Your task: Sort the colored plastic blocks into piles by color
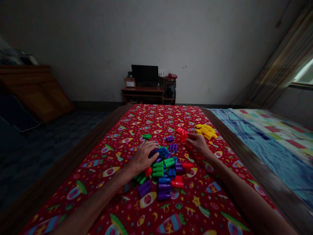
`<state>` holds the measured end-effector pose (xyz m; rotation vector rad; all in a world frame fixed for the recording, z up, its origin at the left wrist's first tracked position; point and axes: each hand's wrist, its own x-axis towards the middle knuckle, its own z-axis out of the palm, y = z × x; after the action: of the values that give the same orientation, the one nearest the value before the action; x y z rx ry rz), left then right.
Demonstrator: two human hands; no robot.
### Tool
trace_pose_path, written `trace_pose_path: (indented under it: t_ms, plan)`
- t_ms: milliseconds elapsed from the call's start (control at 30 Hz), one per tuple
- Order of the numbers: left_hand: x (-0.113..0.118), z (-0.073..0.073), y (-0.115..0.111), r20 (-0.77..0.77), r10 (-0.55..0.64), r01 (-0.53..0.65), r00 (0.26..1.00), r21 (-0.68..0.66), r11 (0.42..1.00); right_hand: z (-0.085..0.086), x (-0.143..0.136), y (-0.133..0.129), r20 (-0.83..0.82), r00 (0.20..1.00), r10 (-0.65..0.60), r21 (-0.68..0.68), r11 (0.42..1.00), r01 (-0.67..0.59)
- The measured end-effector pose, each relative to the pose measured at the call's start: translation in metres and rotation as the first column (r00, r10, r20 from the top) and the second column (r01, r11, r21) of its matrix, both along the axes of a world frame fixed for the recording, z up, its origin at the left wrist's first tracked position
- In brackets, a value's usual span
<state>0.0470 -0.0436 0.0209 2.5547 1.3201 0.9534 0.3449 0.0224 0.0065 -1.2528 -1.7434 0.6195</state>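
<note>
My left hand (144,156) lies over a mixed pile of plastic toy blocks shaped like joined tubes. Its fingers are spread, with the thumb apart from them, beside a blue block (162,152). Green blocks (158,169), purple blocks (164,192) and a few red ones surround it, some partly hidden under the hand. My right hand (197,143) is closed at the fingertips on a red block (183,137), just in front of another red piece (181,130). Beyond that hand, to the right, yellow blocks (206,131) form a separate heap.
A red rocket-print cloth (107,192) covers the long table with dark wooden edges (227,143). One green block (146,136) lies apart at the back. A desk with a monitor (145,75) stands against the far wall, and a bed (266,140) is at the right.
</note>
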Motion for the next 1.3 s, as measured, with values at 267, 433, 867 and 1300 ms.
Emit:
trace_pose_path:
  t_ms: [267,433,867,1300]
  plan:
    - [-0.043,0.042,-0.007,-0.193,-0.09,0.059,0.977,-0.16,0.985,0.025,-0.003,-0.016,0.227,0.971,-0.079,0.093,0.994,0.059]
    - [-0.044,0.058,-0.036,-0.388,-0.206,0.051,0.898,-0.373,0.926,0.075,-0.021,-0.071,0.63,0.6,0.494,-0.302,0.867,-0.397]
    - [-0.031,0.059,-0.023,-0.38,-0.197,0.037,0.904,-0.391,0.92,0.072,-0.002,-0.052,0.626,0.686,0.371,-0.217,0.928,-0.304]
    - [0.019,0.038,-0.035,0.19,-0.022,0.096,0.982,-0.394,0.914,0.048,-0.058,-0.083,0.342,0.842,0.417,-0.061,0.904,-0.423]
